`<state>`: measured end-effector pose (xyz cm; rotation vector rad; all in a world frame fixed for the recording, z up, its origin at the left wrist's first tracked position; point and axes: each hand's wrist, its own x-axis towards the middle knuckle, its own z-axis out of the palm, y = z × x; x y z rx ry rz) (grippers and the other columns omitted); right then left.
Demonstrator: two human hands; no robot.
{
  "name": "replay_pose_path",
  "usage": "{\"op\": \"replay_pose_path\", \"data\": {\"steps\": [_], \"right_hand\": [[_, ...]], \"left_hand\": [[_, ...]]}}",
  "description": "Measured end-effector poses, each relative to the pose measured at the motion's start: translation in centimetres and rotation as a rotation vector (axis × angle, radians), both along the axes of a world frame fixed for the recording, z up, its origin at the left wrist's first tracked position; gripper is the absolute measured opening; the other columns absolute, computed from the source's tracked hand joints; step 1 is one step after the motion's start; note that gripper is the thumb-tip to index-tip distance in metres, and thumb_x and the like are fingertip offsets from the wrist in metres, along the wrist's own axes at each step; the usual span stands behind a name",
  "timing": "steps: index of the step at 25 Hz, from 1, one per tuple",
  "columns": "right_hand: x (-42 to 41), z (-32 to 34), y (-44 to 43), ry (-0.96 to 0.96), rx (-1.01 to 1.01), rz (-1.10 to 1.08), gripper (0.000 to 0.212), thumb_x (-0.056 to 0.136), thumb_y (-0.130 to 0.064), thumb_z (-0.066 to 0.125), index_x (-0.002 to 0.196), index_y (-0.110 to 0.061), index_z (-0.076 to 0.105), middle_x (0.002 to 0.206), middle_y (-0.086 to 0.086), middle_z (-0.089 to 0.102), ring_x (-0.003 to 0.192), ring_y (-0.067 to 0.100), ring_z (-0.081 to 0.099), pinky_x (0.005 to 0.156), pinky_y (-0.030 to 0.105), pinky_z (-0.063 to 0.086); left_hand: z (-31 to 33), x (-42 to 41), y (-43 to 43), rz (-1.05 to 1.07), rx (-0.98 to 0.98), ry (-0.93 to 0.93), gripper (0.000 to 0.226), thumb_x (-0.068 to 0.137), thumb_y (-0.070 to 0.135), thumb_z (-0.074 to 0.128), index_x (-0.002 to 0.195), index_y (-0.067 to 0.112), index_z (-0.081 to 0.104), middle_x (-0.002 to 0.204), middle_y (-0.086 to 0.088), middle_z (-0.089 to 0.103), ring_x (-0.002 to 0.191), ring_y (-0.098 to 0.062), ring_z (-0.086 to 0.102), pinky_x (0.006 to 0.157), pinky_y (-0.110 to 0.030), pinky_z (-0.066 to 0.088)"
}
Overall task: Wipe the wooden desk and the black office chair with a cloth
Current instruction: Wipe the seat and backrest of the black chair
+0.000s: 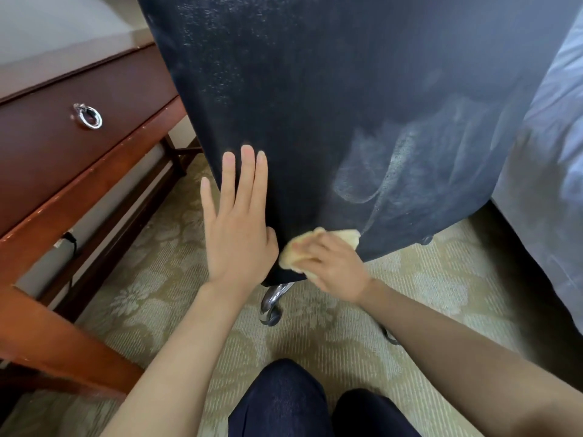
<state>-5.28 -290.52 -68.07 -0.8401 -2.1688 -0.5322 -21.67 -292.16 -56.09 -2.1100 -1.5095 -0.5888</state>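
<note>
The black office chair's backrest (331,99) fills the upper middle of the view, its fabric showing pale wipe streaks at the lower right. My left hand (238,222) lies flat with straight fingers against the backrest's lower left edge. My right hand (334,266) grips a crumpled yellow cloth (303,247) and presses it on the backrest's bottom edge. The wooden desk (72,159), dark brown with a drawer and a silver ring pull (89,116), stands at the left.
A chrome chair leg with a castor (271,305) shows under the backrest. A bed with blue-grey bedding (549,159) stands at the right. Patterned beige carpet (331,329) covers the floor. My dark-trousered knees (284,402) are at the bottom.
</note>
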Motion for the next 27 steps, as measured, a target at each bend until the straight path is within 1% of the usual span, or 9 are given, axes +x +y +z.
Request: {"op": "replay_pose_path", "data": {"steps": [5, 9, 12, 14, 16, 18, 20, 23, 27], "right_hand": [[2.9, -1.2, -0.1, -0.259, -0.108, 0.004, 0.035, 0.058, -0.005, 0.087, 0.088, -0.019, 0.075, 0.092, 0.001, 0.07, 0.086, 0.022, 0.066, 0.078, 0.032, 0.055], [4.0, 3.6, 1.0, -0.127, 0.03, -0.051, 0.025, 0.074, -0.001, 0.071, 0.093, -0.017, 0.076, 0.092, 0.007, 0.071, 0.083, 0.023, 0.058, 0.066, 0.031, 0.053], [3.5, 8.9, 1.5, 0.028, 0.015, -0.124, 0.023, 0.084, -0.012, 0.053, 0.091, -0.018, 0.075, 0.091, 0.005, 0.069, 0.083, 0.018, 0.043, 0.069, 0.033, 0.046], [3.3, 12.5, 2.5, 0.115, 0.03, -0.13, 0.017, 0.087, -0.019, 0.054, 0.09, -0.02, 0.071, 0.095, -0.003, 0.066, 0.085, 0.013, 0.046, 0.079, 0.032, 0.043], [2.6, 15.8, 3.0, 0.248, 0.231, -0.14, 0.015, 0.087, -0.012, 0.059, 0.086, -0.023, 0.069, 0.097, -0.014, 0.066, 0.083, 0.01, 0.05, 0.078, 0.026, 0.044], [1.2, 17.5, 3.4, 0.396, 0.427, -0.182, 0.024, 0.082, 0.004, 0.062, 0.087, -0.015, 0.075, 0.097, 0.001, 0.069, 0.084, 0.022, 0.054, 0.073, 0.031, 0.045], [-0.2, 16.6, 3.7, 0.439, 0.422, -0.173, 0.022, 0.082, 0.007, 0.062, 0.089, -0.008, 0.076, 0.098, 0.015, 0.067, 0.088, 0.029, 0.053, 0.077, 0.035, 0.044], [-1.3, 12.1, 3.5, 0.218, 0.259, -0.103, 0.018, 0.077, 0.004, 0.069, 0.091, -0.007, 0.074, 0.097, 0.017, 0.067, 0.085, 0.034, 0.056, 0.077, 0.04, 0.046], [0.0, 4.2, 2.1, -0.143, 0.033, -0.091, 0.021, 0.071, -0.008, 0.077, 0.091, -0.016, 0.075, 0.101, 0.005, 0.07, 0.097, 0.021, 0.043, 0.084, 0.034, 0.042]], "left_hand": [[0.2, -1.0, 0.9, 0.073, -0.026, 0.049, 0.09, 0.079, 0.012, 0.06, 0.152, 0.012, 0.008, 0.16, -0.01, 0.007, 0.147, -0.03, 0.001, 0.116, -0.05, 0.002], [0.2, -1.2, 1.2, 0.106, -0.033, 0.055, 0.09, 0.077, 0.014, 0.059, 0.151, 0.008, 0.01, 0.159, -0.014, 0.009, 0.147, -0.032, 0.003, 0.115, -0.052, 0.007], [0.2, -0.8, 1.2, 0.121, -0.047, -0.011, 0.088, 0.078, 0.011, 0.057, 0.152, 0.008, 0.01, 0.16, -0.013, 0.006, 0.147, -0.032, 0.0, 0.114, -0.057, 0.008], [0.2, -0.6, 1.1, 0.099, -0.052, -0.073, 0.087, 0.078, 0.006, 0.054, 0.152, 0.009, 0.009, 0.16, -0.012, 0.003, 0.147, -0.03, -0.002, 0.113, -0.059, 0.006], [0.3, -0.6, 0.9, 0.063, -0.045, -0.132, 0.087, 0.077, 0.001, 0.05, 0.152, 0.012, 0.009, 0.16, -0.012, 0.002, 0.147, -0.03, -0.002, 0.113, -0.06, 0.005], [0.5, -0.7, 0.8, 0.036, -0.033, -0.186, 0.087, 0.076, -0.003, 0.05, 0.152, 0.013, 0.012, 0.16, -0.013, 0.004, 0.147, -0.031, 0.001, 0.112, -0.061, 0.004], [0.6, -0.7, 0.7, 0.025, -0.026, -0.215, 0.087, 0.075, -0.005, 0.05, 0.152, 0.012, 0.013, 0.16, -0.013, 0.003, 0.147, -0.031, 0.001, 0.113, -0.059, 0.002], [-0.1, -0.1, 0.2, -0.006, -0.046, -0.157, 0.088, 0.077, -0.003, 0.047, 0.153, 0.012, 0.004, 0.159, -0.006, -0.011, 0.147, -0.025, -0.009, 0.116, -0.054, -0.001], [-1.9, 0.1, 0.0, -0.045, -0.17, -0.139, 0.092, 0.08, -0.002, 0.043, 0.148, 0.017, -0.015, 0.154, 0.0, -0.025, 0.144, -0.019, -0.022, 0.117, -0.046, -0.007]]}}
